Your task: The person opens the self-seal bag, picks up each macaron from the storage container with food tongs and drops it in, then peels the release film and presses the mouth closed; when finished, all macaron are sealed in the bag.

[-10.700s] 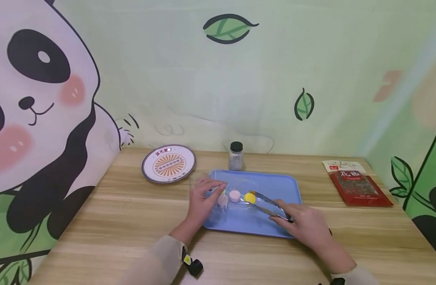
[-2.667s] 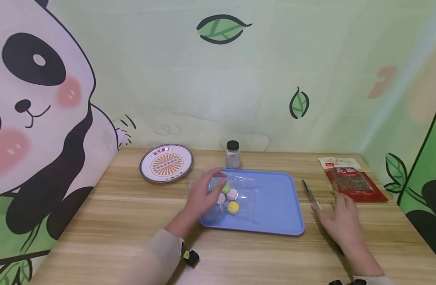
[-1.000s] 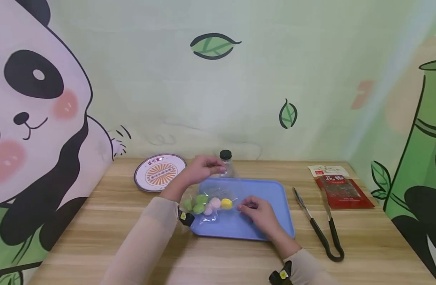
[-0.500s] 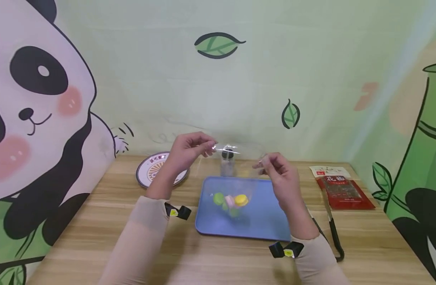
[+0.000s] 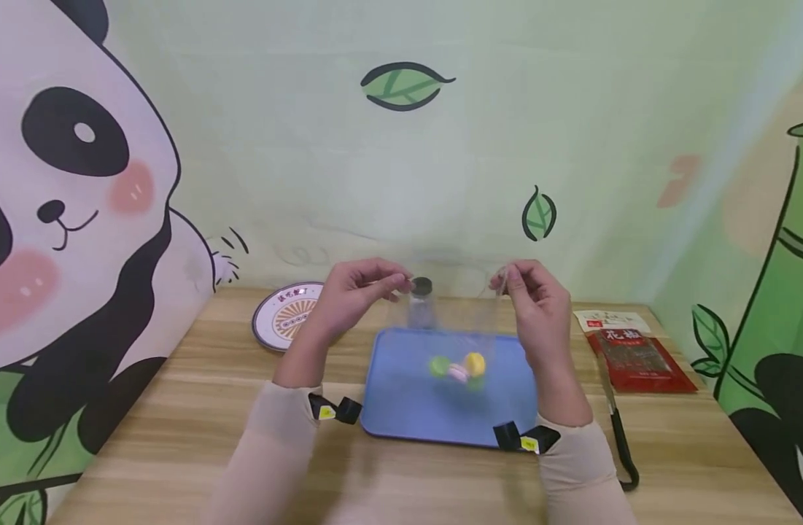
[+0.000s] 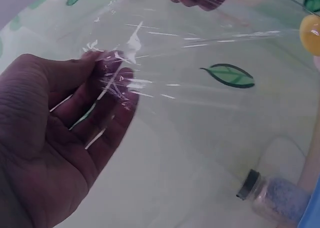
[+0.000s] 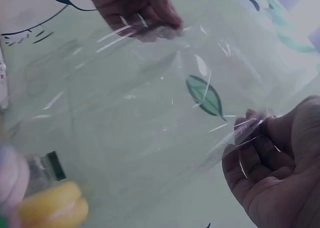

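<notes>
A clear plastic bag hangs between my two hands over the blue tray. In its bottom lie macarons: a yellow macaron, a pink macaron and a green macaron, with more green behind. My left hand pinches one upper corner of the bag between thumb and fingers. The opposite corner is pinched by my right hand, at about the same height. In the right wrist view the film stretches between both hands.
Behind the tray stands a black-capped jar. A patterned plate sits at the back left, partly behind my left arm. To the right lie tongs, partly hidden by my right arm, and a red packet.
The tongs, earlier in my right hand with the yellow macaron, were laid on the table at the right. Both hands have since raised the bag by its upper corners; it has shifted slightly right.
</notes>
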The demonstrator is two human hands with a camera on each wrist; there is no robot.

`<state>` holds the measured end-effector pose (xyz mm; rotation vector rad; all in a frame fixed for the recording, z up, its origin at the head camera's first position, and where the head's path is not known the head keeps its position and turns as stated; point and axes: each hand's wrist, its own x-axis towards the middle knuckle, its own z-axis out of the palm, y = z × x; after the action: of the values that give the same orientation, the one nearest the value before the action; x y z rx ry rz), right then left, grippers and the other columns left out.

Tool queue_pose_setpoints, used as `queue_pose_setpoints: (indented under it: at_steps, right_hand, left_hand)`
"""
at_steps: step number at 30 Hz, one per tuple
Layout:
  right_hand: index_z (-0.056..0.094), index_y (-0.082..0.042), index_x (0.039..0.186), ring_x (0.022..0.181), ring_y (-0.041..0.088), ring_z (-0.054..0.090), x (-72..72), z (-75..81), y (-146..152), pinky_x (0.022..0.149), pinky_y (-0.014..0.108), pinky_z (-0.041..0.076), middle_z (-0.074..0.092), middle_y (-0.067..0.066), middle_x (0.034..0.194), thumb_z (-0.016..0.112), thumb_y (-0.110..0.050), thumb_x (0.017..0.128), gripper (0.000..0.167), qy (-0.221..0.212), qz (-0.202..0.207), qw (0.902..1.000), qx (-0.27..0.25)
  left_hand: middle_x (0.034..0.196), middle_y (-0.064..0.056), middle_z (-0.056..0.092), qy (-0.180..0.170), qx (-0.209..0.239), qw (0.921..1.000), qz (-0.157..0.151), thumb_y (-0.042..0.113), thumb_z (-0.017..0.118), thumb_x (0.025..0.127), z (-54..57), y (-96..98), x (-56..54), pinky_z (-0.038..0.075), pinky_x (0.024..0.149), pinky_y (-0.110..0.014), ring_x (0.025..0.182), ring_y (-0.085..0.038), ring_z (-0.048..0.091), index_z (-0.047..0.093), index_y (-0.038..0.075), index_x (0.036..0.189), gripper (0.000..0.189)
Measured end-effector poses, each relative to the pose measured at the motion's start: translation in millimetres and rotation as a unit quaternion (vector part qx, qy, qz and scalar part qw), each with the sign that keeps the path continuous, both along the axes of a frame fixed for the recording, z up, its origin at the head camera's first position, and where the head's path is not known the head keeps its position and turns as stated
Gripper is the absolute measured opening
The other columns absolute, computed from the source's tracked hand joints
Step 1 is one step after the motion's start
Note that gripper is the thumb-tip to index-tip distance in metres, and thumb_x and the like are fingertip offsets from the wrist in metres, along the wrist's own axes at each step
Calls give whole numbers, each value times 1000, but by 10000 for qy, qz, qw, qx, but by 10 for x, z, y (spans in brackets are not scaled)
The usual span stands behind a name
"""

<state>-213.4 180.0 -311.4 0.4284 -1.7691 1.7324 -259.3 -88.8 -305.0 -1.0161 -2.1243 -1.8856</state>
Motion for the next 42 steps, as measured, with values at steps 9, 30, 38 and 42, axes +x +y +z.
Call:
queue_pose_setpoints:
  at_steps: [9, 30, 38, 42]
  right_hand:
    - [64, 6, 91, 78, 21, 62, -138, -98, -81, 76, 26, 53, 63, 16, 82, 59, -12, 102, 22, -385, 48, 9968, 701]
    - [73, -4, 110, 92, 15, 71, -199, 12, 400, 81, 23, 54, 76, 9, 99, 63, -20, 101, 20, -1330, 908, 9401, 3003]
    - [75, -7, 106, 89, 14, 70, -226, -37, 400, 85, 24, 53, 76, 7, 93, 64, -20, 101, 18, -697, 219, 9531, 2936]
    - [68, -8, 123, 109, 22, 63, -183, -22, 311, 94, 39, 47, 71, 7, 116, 68, -20, 98, 27, -296, -363, 9411, 3349]
  left_hand:
    - [89, -8, 74, -258, -285, 9988, 319, 15, 73, 93, -367, -94, 7, 59, 73, -40, 82, -29, 69, 75, 6, 98, 11]
    - [92, -9, 74, -72, -212, 9964, 812, 16, 74, 93, -196, -58, -89, 60, 72, -40, 85, -30, 70, 75, 4, 97, 13]
    - [101, -13, 74, -624, -558, 9964, 102, 18, 68, 98, -252, -135, -110, 60, 73, -41, 88, -26, 69, 71, 4, 114, 21]
    - [106, -11, 75, -674, -568, 9959, -214, 16, 67, 98, -288, -137, -102, 59, 78, -42, 93, -27, 71, 71, 4, 118, 24]
